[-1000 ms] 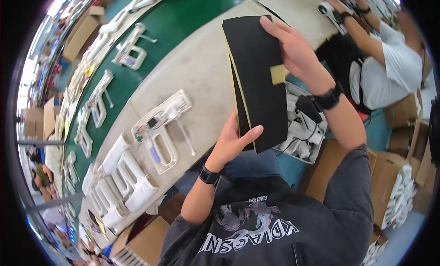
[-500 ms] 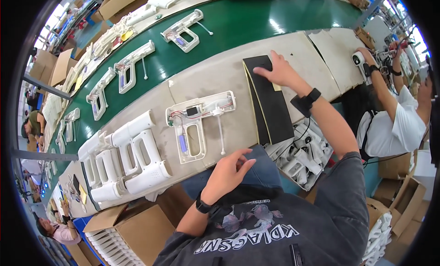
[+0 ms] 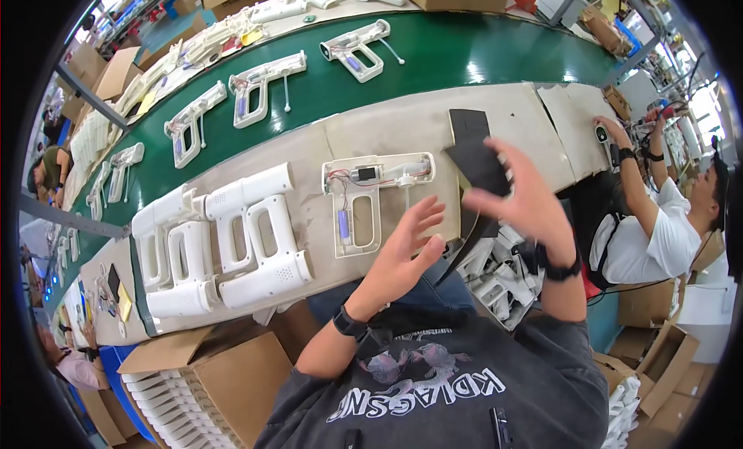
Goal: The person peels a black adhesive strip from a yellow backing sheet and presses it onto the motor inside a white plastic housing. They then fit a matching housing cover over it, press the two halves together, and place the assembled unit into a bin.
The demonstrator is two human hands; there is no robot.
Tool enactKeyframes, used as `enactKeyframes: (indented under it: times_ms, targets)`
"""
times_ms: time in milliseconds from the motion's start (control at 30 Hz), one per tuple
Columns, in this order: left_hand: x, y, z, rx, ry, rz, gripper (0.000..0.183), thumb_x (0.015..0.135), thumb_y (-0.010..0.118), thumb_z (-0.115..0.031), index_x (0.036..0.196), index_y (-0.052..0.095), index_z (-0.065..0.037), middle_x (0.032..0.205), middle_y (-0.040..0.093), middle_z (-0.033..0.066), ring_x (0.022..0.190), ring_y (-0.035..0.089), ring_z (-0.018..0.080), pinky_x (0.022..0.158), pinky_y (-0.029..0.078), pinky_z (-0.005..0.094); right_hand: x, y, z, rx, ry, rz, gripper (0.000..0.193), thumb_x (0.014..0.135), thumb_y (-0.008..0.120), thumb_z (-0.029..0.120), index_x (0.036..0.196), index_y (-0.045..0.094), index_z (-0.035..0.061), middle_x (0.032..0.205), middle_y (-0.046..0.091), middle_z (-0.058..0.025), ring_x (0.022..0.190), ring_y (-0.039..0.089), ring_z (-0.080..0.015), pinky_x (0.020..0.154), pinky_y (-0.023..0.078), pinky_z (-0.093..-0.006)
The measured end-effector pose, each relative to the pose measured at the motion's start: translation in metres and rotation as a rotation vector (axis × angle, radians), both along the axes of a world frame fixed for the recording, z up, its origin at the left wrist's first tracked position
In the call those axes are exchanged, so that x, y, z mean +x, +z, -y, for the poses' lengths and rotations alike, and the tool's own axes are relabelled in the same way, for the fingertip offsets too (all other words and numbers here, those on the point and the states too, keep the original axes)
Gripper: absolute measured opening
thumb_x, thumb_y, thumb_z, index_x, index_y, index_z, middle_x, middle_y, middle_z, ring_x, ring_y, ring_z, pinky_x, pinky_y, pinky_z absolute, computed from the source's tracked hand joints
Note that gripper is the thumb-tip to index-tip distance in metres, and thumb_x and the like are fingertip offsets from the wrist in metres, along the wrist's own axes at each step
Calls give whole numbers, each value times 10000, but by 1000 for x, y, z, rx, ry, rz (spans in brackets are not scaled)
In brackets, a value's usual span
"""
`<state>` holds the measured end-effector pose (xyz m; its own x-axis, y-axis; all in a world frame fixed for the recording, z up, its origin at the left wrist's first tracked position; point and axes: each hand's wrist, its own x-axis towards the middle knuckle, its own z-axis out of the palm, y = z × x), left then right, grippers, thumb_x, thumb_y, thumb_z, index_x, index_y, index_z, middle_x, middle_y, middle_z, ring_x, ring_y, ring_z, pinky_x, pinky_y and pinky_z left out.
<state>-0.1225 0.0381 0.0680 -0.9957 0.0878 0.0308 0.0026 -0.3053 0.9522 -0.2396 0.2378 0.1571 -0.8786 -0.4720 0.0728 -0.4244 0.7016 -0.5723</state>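
Note:
A white gun-shaped housing half [image 3: 357, 240] lies on the worktable, inner side up, showing wires, a small dark module and a blue-purple cylinder in its grip. My left hand [image 3: 404, 251] hovers at its lower right corner, fingers spread, holding nothing. To the right of the housing lies a black sheet [image 3: 474, 151], with a dark flap bending down toward the table's near edge. Over that sheet is my right hand [image 3: 530, 201], thumb and fingers wide apart; it hides part of the sheet, and whether it touches it is unclear.
White housing shells [image 3: 259, 240] stand in a row at the left. On the green conveyor [image 3: 433, 54] lie several opened housings [image 3: 267, 85]. A box of white parts [image 3: 503, 279] sits below the table's right edge. A co-worker [image 3: 650, 224] works at the far right.
My view has shifted, so the table things appear farther right. My right hand has drawn back nearer me; the black sheet's near part now bends downward. My left hand's fingers have spread.

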Motion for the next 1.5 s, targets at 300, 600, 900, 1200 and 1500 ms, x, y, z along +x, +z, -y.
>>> enactKeyframes:
  times_ms: [300,600,900,1200,1500]
  targets:
    - [47,20,25,186,154,254,345,964,680,-149,1247,611,34,1121,704,82,1002,662,129,861,549,293,65,-6,37,-174,267,-24,447,828,690,-64,1248,692,89,1300,531,-105,1061,557,-248,874,493,-337]
    - [80,12,49,-136,28,179,375,954,667,-110,1307,618,8,1158,702,53,1032,627,119,920,502,301,16,-36,56,-163,817,475,338,784,825,57,1115,756,50,1056,686,-89,938,648,-233,789,522,-330]
    - [99,-16,66,51,100,305,390,929,707,-95,1291,623,23,1179,694,67,1054,633,131,936,504,291,2,-86,82,-384,679,798,276,832,801,60,1074,690,-14,1012,682,-57,901,632,-146,830,517,-305]
    - [133,-34,81,104,106,429,386,948,709,-134,1287,614,26,1156,694,57,1013,635,106,903,527,275,-19,-117,156,-34,1019,-325,309,783,709,-4,1084,706,67,1062,663,-60,1039,606,-278,920,500,-388]
    - [142,-39,80,113,128,440,384,958,700,-149,1289,611,23,1149,689,45,1007,625,99,900,523,273,-18,-119,169,41,1077,-263,331,793,686,-17,1110,714,76,1085,661,-68,1069,598,-281,955,494,-394]
